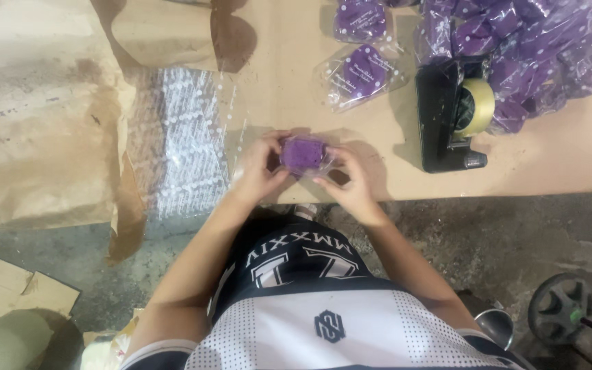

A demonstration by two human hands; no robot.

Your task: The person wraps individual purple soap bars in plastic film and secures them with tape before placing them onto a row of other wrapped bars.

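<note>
So both hands are on one small purple block (303,152) sitting in a clear plastic wrapper, held right at the near edge of the surface (570,171). The left hand (262,168) pinches its left side, the right hand (351,185) has the right side and lower corner, fingers (328,179) of both clamped on the wrapped piece, nothing released.

My read on handling: it looks light and a bit soft, like a pressed bar or felt-ish pad, so squeezing hard probably dents it. The film is the tricky part, glossy and likely slippery, and it crinkles. I'd say grip by the short edges through the plastic, like it's being done here, and keep thumbs off the flat face.

Around it: a stack of dotted clear bags (183,137) just left, brown paper (35,116) beyond that, a black tape dispenser (450,116) to the right, and a pile of already bagged purple pieces (529,41) at the far right. Two more bagged ones (363,72) lie apart in the middle.
</note>
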